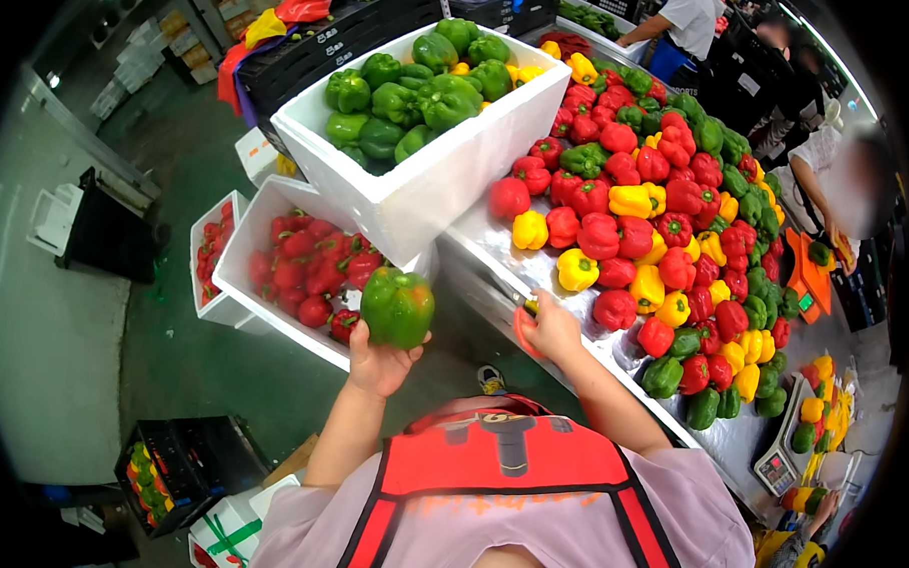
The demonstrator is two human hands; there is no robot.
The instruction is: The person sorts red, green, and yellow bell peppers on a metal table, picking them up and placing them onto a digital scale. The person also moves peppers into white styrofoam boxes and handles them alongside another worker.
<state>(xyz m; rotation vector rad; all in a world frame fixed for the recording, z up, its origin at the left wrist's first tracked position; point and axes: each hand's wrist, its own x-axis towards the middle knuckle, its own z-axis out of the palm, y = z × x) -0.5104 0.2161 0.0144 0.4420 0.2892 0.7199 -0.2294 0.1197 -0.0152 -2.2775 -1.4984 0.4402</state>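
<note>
My left hand (381, 362) holds up a large green bell pepper (397, 309) with an orange patch, above the edge of a white foam box (233, 272) of red peppers. My right hand (550, 329) grips scissors with orange-red handles (526, 333) at the near edge of the metal table (493, 248). Red, yellow and green bell peppers lie heaped on that table, beyond my right hand. A second white foam box (397, 207), raised above the first, holds green peppers and a few yellow ones.
Black crates (343, 43) stand behind the boxes. An orange scale (806, 277) and a white scale (778, 468) sit at the table's far side. Co-workers (812, 161) stand across the table and at the back. Another foam box (199, 275) of red produce is at left; a black bin (111, 234) stands beyond.
</note>
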